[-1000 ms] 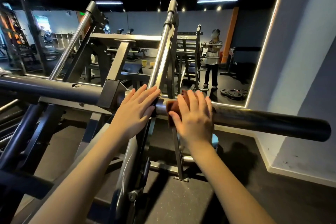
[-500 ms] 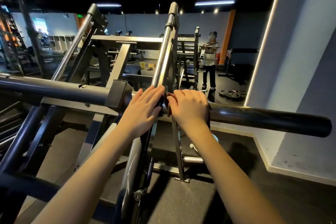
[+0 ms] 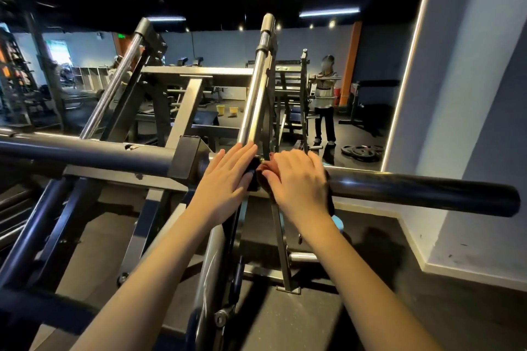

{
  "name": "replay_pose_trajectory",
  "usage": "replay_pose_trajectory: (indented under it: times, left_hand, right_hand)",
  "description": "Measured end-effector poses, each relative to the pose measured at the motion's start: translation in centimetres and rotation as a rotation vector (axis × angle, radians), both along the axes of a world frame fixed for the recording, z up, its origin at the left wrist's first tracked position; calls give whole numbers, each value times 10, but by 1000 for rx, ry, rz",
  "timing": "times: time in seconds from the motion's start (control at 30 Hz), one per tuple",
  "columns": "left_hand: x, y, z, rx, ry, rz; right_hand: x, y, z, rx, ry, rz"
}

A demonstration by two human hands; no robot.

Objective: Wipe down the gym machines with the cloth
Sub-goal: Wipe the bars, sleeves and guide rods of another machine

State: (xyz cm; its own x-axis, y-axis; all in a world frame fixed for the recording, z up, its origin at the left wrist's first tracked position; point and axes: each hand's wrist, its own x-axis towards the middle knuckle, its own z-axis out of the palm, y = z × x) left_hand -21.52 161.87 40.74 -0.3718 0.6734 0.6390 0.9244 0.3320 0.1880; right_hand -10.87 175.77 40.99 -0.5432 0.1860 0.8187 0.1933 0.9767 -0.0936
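Note:
A long horizontal machine bar crosses the view, grey on the left [image 3: 85, 151] and with a black sleeve [image 3: 413, 189] on the right. My right hand [image 3: 299, 182] lies over the bar at the sleeve's inner end, fingers curved over a reddish-brown cloth [image 3: 273, 157] that shows only at the hand's left edge. My left hand [image 3: 228, 177] rests flat, fingers straight, on the bar just left of the cloth, at the foot of a slanted chrome guide rod [image 3: 256, 88]. The two hands almost touch.
The machine's grey frame [image 3: 182, 111] and a second chrome rod [image 3: 114, 94] rise behind the bar. A wall mirror shows a person [image 3: 325, 100] and weight plates [image 3: 360, 151] on the floor. A grey wall [image 3: 470, 94] stands close on the right.
My right hand has slid the cloth leftward along the bar, from the black sleeve up to my left hand. The left hand has stayed in place on the bar.

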Motion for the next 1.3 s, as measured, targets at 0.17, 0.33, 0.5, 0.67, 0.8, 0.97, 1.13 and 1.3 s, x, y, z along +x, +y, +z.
replay_pose_trajectory:
  times: [0.17, 0.33, 0.5, 0.67, 0.8, 0.97, 1.13, 1.3]
  left_hand:
    - [-2, 1, -1, 21, -7, -7]
    - [-2, 4, -2, 40, -2, -1]
    - [0, 2, -1, 27, 0, -12]
    - [2, 4, -1, 33, 15, 28]
    - [3, 6, -3, 36, 46, 57]
    - [5, 6, -2, 10, 55, 69]
    - [7, 8, -3, -19, 57, 112]
    - [9, 10, -5, -25, 88, 147]
  right_hand:
    - [25, 25, -29, 88, 83, -77]
    - [-8, -7, 0, 12, 49, -90]
    - [17, 17, -30, 118, 205, 76]
    - [5, 13, -29, 86, 287, 34]
    - [-19, -9, -16, 120, 164, -4]
    - [22, 40, -40, 302, 183, -67]
    - [7, 22, -29, 103, 204, -187]
    - [2, 14, -23, 182, 99, -60]
